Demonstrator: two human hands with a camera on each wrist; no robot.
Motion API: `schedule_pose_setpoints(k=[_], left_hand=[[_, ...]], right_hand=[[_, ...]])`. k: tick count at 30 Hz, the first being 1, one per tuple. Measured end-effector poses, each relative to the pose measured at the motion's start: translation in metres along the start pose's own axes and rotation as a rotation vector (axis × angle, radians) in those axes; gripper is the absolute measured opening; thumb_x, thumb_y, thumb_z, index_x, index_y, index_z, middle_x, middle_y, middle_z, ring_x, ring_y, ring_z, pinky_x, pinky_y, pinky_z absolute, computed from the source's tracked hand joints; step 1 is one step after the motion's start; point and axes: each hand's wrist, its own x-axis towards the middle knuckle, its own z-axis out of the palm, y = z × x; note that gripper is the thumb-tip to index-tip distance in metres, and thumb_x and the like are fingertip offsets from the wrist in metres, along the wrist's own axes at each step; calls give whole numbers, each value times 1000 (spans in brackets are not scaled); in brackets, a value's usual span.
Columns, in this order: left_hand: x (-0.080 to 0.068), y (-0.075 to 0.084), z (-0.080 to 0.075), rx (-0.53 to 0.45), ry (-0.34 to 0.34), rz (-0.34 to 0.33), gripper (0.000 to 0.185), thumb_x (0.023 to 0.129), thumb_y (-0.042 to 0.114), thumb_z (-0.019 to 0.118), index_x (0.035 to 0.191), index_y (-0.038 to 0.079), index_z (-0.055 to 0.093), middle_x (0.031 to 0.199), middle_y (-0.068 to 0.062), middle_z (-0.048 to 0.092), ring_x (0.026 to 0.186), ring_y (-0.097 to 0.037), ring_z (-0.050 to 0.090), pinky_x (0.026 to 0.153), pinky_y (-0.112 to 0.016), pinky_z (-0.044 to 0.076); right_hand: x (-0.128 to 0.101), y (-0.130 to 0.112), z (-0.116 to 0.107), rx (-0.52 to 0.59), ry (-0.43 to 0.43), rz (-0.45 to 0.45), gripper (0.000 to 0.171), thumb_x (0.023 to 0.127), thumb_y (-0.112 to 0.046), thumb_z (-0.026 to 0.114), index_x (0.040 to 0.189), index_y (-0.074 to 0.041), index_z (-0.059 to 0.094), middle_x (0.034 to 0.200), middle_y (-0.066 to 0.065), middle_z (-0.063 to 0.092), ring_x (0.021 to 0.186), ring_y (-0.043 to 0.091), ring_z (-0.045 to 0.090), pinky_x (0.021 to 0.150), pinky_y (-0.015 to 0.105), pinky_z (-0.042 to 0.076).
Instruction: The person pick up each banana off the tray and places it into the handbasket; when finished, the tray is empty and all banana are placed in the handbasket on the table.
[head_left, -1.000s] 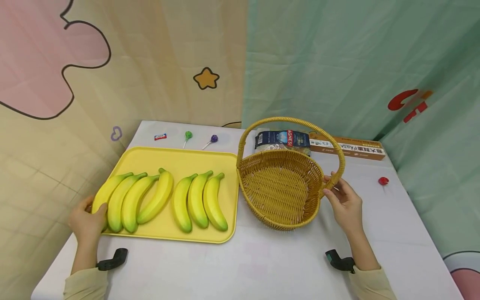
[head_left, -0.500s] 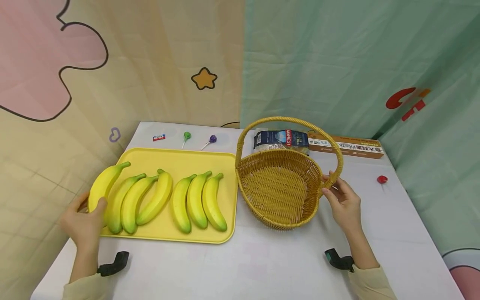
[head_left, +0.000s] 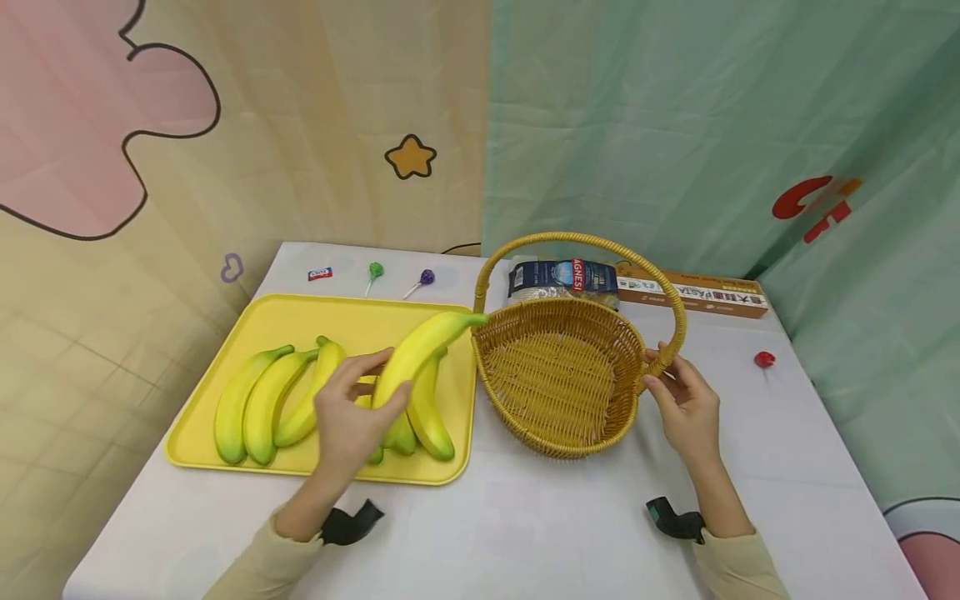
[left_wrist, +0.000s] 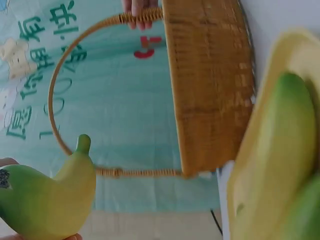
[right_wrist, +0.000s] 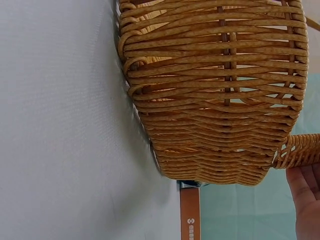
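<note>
My left hand [head_left: 352, 421] grips a yellow banana [head_left: 420, 350] and holds it in the air above the yellow tray [head_left: 300, 312], its stem tip reaching the rim of the wicker basket [head_left: 558, 379]. In the left wrist view that banana [left_wrist: 47, 200] shows at the lower left, with the basket [left_wrist: 210, 85] ahead. Several more bananas [head_left: 262, 400] lie on the tray. My right hand [head_left: 686, 404] holds the base of the basket's handle [head_left: 667, 354] on its right side. The basket is empty. The right wrist view shows the basket wall [right_wrist: 215, 95] close up and one finger [right_wrist: 305, 200] by the handle.
Behind the basket lie a dark blue pasta packet [head_left: 562, 277] and a long brown box [head_left: 697, 296]. Green [head_left: 375, 272] and purple [head_left: 426, 278] lollipops and a small wrapped sweet [head_left: 320, 273] lie behind the tray; a red lollipop [head_left: 765, 360] lies at the right. Curtains close off the back.
My left hand has lifted the leftmost banana off the tray and carried it right, up to the basket's rim. My right hand has stayed on the handle.
</note>
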Motion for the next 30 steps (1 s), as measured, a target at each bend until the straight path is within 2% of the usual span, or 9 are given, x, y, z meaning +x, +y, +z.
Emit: schedule_pose_setpoints(k=[2, 5, 9, 13, 18, 21, 25, 30], left_hand=[[0, 7, 26, -6, -66, 21, 39, 70, 1, 81, 108, 1, 73, 99, -12, 69, 88, -10, 61, 70, -18, 53], [2, 10, 63, 3, -125, 43, 39, 71, 7, 80, 110, 3, 73, 101, -12, 68, 88, -18, 63, 69, -26, 55], [8, 3, 105, 23, -151, 48, 40, 72, 13, 77, 110, 3, 73, 100, -12, 68, 85, -22, 64, 67, -30, 55], [12, -11, 135, 68, -145, 22, 39, 71, 16, 77, 108, 4, 73, 99, -12, 70, 84, -22, 64, 69, -31, 53], [14, -22, 155, 113, -126, 12, 39, 70, 16, 76, 106, 1, 73, 100, -14, 70, 87, -26, 65, 74, -37, 53], [15, -26, 163, 143, -121, 27, 39, 70, 16, 75, 106, 0, 73, 101, -15, 71, 90, -29, 65, 81, -42, 48], [14, -29, 169, 232, -133, 45, 38, 71, 17, 75, 105, 1, 73, 100, -14, 73, 89, -29, 63, 81, -45, 40], [13, -28, 174, 321, -151, 52, 38, 71, 18, 75, 106, 2, 73, 100, -12, 74, 86, -28, 61, 79, -43, 39]], right_hand=[[0, 1, 0, 17, 4, -6, 50, 79, 23, 62, 128, 13, 56, 114, 19, 66, 107, 3, 64, 88, 13, 49], [1, 2, 2, 41, 3, -14, 49, 80, 23, 62, 128, 13, 56, 114, 22, 65, 108, 5, 64, 89, 13, 50], [2, 3, 6, 65, -1, -25, 50, 80, 24, 61, 128, 14, 55, 113, 26, 63, 108, 6, 64, 89, 14, 50], [2, 3, 9, 70, -6, -22, 50, 80, 23, 61, 129, 13, 55, 112, 30, 62, 108, 5, 63, 89, 14, 50], [1, 2, 9, 52, -8, -8, 50, 81, 21, 62, 130, 11, 55, 113, 32, 61, 108, 4, 63, 89, 13, 50], [1, 2, 7, 45, -1, -13, 50, 81, 21, 62, 129, 12, 56, 112, 33, 61, 108, 5, 63, 89, 13, 49], [0, 2, 5, 39, 4, -21, 49, 81, 22, 62, 129, 12, 56, 112, 34, 60, 108, 4, 62, 89, 13, 49], [-2, 1, 2, 17, 10, -12, 50, 81, 21, 63, 130, 11, 56, 112, 33, 60, 108, 2, 63, 89, 12, 49]])
